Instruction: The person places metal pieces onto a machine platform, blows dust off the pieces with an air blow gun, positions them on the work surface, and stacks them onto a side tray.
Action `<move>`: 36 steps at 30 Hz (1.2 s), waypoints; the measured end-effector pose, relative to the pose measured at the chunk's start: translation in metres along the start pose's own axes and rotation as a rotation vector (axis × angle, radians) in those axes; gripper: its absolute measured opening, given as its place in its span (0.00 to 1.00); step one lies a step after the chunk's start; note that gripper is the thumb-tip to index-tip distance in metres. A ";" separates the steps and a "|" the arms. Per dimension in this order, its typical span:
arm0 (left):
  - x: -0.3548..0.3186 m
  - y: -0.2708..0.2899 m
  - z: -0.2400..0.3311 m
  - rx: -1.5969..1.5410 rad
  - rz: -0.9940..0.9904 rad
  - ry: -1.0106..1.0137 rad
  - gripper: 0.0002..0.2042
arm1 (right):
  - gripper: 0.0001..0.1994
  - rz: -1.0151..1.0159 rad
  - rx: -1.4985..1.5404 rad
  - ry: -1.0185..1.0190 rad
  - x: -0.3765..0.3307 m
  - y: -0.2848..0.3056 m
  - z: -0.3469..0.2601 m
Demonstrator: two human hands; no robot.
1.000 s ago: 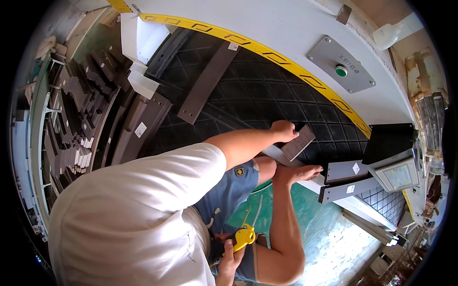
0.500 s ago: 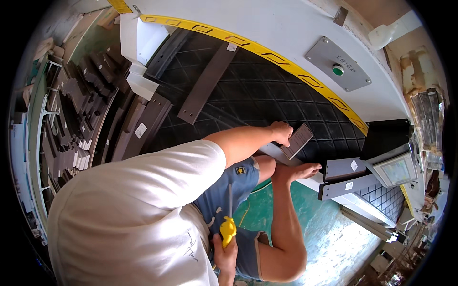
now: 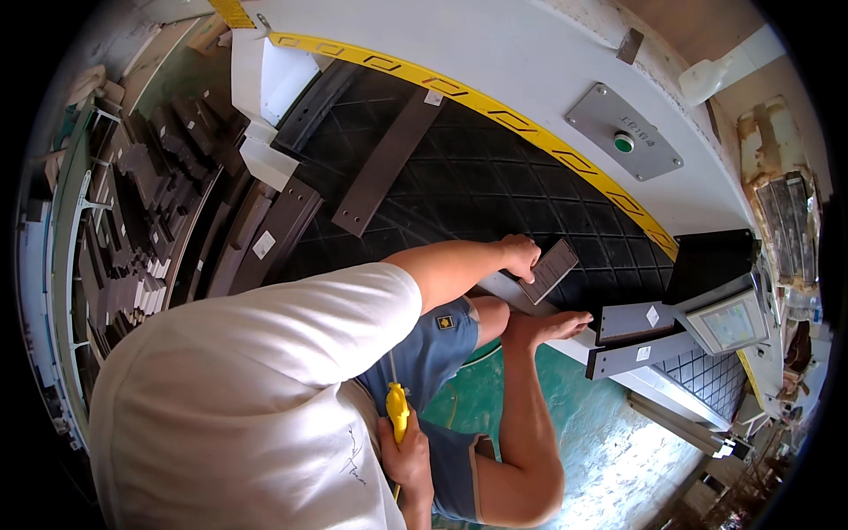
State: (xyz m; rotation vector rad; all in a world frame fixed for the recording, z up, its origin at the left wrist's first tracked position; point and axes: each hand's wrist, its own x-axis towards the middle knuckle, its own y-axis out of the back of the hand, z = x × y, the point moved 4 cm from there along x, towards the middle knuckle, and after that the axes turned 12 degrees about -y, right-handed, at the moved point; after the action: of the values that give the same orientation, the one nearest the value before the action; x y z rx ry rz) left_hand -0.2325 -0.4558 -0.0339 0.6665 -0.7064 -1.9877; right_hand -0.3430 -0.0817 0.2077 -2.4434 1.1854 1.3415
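Note:
My left hand (image 3: 521, 257) is closed on the near end of a short brown board (image 3: 556, 271), which lies tilted at the edge of the black quilted mat (image 3: 477, 190). Low in the view, my right hand (image 3: 408, 458) grips a yellow air blow gun (image 3: 397, 412) close to my body. Its thin nozzle points up past my blue shorts. A long brown plank (image 3: 389, 163) with holes at one end and a white label at the other rests on the mat beyond my left arm.
Two dark labelled boards (image 3: 638, 323) lie by my bare foot, near a tilted screen (image 3: 729, 318). A yellow strip (image 3: 517, 119) borders a white machine frame with a green button (image 3: 624, 142). Stacked brown boards (image 3: 168, 199) fill the left. Green floor (image 3: 574, 397) shows below.
My right hand has drawn the air blow gun left, closer to my shirt. My left hand stays on the short board, which has shifted only slightly.

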 end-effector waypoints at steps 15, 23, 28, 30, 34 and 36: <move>-0.031 0.017 -0.034 -0.427 0.344 0.219 0.14 | 0.28 -0.074 -0.027 0.024 0.004 -0.006 0.003; -0.230 0.117 0.297 -1.894 -0.522 -0.960 0.27 | 0.27 0.300 0.282 0.025 0.090 0.049 0.017; -0.286 0.104 0.338 -2.239 -0.607 -1.106 0.44 | 0.43 0.793 1.362 0.118 0.261 0.186 -0.036; -0.287 0.098 0.342 -2.196 -0.595 -1.134 0.43 | 0.43 0.799 1.344 0.112 0.262 0.188 -0.033; -0.292 0.102 0.349 -2.053 -0.554 -1.198 0.41 | 0.43 0.822 1.320 0.068 0.277 0.185 0.012; -0.296 0.106 0.356 -1.981 -0.537 -1.223 0.40 | 0.45 1.095 0.765 0.152 0.281 0.191 0.034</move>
State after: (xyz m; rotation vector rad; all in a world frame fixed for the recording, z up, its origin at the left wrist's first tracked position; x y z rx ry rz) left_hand -0.2834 -0.1661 0.3392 -1.7154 1.0768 -2.2192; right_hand -0.4103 -0.3610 0.0231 -1.3282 2.6203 0.5372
